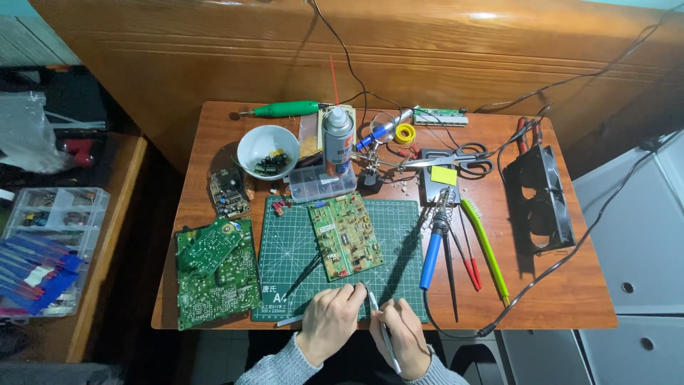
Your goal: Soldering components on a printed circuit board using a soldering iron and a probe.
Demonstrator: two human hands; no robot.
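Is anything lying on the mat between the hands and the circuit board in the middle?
Nothing visible does. The left hand and right hand, holding a thin white tool, sit just below the circuit board, with only bare green cutting mat between.

Small wooden table [570, 285], bearing green cutting mat [399, 221] centre, circuit boards [217, 274] left, black fan [545, 196] right, white bowl [267, 150] far.

A silver spray can [338, 140] with a printed label stands upright behind the clear plastic box [322, 183].

Electronics workbench: soldering iron [432, 249], PCBs [345, 235]
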